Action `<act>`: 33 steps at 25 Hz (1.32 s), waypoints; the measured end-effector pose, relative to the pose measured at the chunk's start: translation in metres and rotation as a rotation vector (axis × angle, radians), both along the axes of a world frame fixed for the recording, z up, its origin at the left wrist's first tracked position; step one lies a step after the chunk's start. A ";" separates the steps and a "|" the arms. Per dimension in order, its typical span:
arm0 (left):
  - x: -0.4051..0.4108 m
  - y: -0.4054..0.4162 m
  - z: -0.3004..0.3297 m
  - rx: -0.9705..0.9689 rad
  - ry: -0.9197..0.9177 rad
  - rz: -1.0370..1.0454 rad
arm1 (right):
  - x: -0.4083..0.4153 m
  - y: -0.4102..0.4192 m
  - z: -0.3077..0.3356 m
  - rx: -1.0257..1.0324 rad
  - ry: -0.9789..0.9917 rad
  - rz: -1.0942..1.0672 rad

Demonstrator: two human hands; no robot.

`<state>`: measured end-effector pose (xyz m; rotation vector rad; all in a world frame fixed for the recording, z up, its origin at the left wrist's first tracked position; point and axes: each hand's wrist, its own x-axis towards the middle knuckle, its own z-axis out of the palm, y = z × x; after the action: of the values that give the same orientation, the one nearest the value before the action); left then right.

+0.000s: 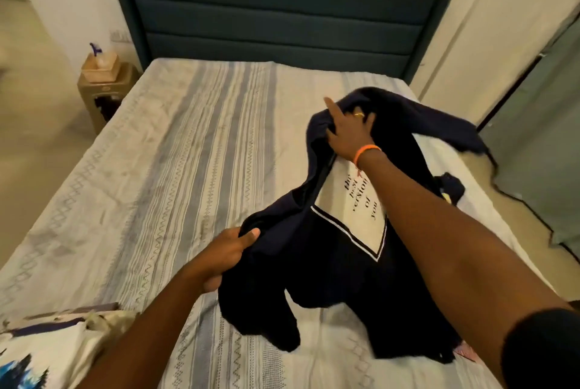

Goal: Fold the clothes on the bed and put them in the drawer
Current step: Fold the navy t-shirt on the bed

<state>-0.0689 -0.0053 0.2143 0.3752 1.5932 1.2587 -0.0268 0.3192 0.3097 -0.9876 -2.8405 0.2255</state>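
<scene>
Both hands, left hand (227, 250) and right hand (348, 129), have fingers curled gripping the navy shirt (339, 278) over the bed (175, 150).

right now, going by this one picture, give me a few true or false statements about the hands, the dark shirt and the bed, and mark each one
1. Both hands hold the dark shirt. True: the left hand grips its near edge and the right hand grips the far end.
2. The shirt is already folded into a neat square. False: it is spread out, bunched and partly lifted.
3. The shirt has a white panel with printed words. True.
4. The right wrist is bare. False: it wears an orange band.
5. The bed sheet is plain red. False: it is pale with grey-blue patterned stripes.
6. Another printed garment lies at the near left. True.
</scene>
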 end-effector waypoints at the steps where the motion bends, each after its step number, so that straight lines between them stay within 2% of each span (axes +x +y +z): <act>1: -0.007 -0.007 -0.028 -0.036 -0.062 0.094 | -0.039 -0.008 -0.027 -0.042 -0.109 0.149; 2: -0.013 -0.016 -0.060 -0.103 -0.065 0.209 | -0.071 -0.024 -0.061 -0.096 -0.195 0.267; 4: -0.018 -0.037 -0.118 -0.279 0.048 0.432 | -0.097 -0.064 -0.132 -0.200 -0.295 0.361; 7: -0.016 -0.069 -0.189 -0.531 0.237 0.511 | -0.054 -0.111 -0.250 -0.326 -0.403 0.319; 10: -0.003 -0.096 -0.256 -0.681 0.195 0.520 | 0.050 -0.136 -0.342 -0.359 -0.487 0.145; 14: 0.045 -0.130 -0.366 -0.802 0.067 0.285 | 0.190 -0.145 -0.391 -0.347 -0.515 -0.311; 15: 0.060 -0.131 -0.376 -0.828 0.043 0.243 | 0.216 -0.146 -0.394 -0.382 -0.472 -0.458; 16: 0.069 -0.130 -0.377 -0.844 0.060 0.220 | 0.234 -0.145 -0.396 -0.470 -0.347 -0.628; 19: 0.075 -0.120 -0.354 -0.949 0.233 0.220 | 0.250 -0.120 -0.394 -0.681 0.238 -1.187; 21: 0.071 -0.117 -0.345 -1.016 0.326 0.237 | 0.266 -0.096 -0.414 -0.848 0.395 -1.399; 23: 0.081 -0.112 -0.345 -1.026 0.385 0.266 | 0.309 -0.058 -0.497 -1.008 0.442 -1.364; 24: 0.090 -0.110 -0.348 -1.029 0.418 0.284 | 0.316 -0.051 -0.514 -1.011 0.473 -1.344; 26: 0.107 -0.105 -0.363 -1.057 0.522 0.331 | 0.313 -0.057 -0.509 -0.985 0.567 -1.426; 28: 0.114 -0.101 -0.383 -1.094 0.598 0.387 | 0.294 -0.081 -0.473 -0.785 0.508 -1.445; 29: 0.115 -0.099 -0.389 -1.100 0.616 0.415 | 0.294 -0.083 -0.481 -0.672 0.554 -1.403; 31: 0.113 -0.100 -0.401 -1.093 0.634 0.457 | 0.301 -0.093 -0.490 -0.643 0.672 -1.260; 33: 0.108 -0.101 -0.406 -1.083 0.614 0.474 | 0.307 -0.097 -0.497 -0.665 0.778 -1.268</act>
<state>0.0386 -0.1066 -0.1913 -0.3722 2.7276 0.4158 0.2799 0.2226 -0.1872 -1.9741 -1.0956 1.0756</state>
